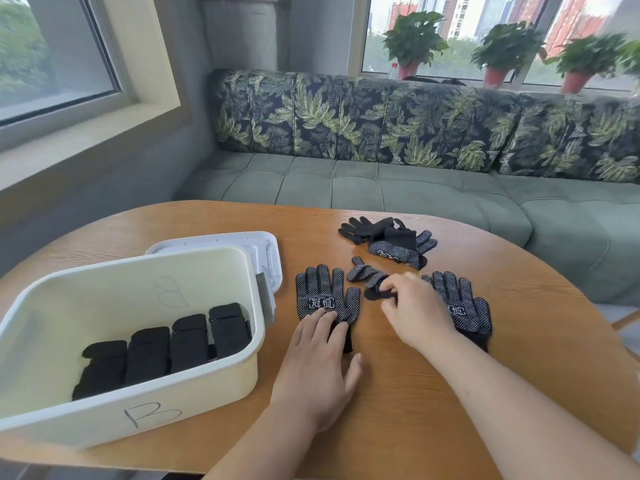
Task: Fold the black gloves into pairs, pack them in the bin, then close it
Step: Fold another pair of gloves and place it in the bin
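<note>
left hand (320, 355) lies open, pinning the flat glove (327, 296); right hand (412, 311) pinches a crumpled glove (372, 282), which could snag and drag its neighbours out of line.

Two bare forearms, no sleeves — hands uncovered, left hand (313, 368), right hand (417, 315)

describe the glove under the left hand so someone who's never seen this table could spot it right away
On the wooden table, look just right of the cream bin marked B. A black dotted glove lies flat there, fingers spread and pointing away, with the left hand pressing on its cuff. Unlike the crumpled gloves farther back, it is laid out flat, and its white boxed logo shows in full.
</note>
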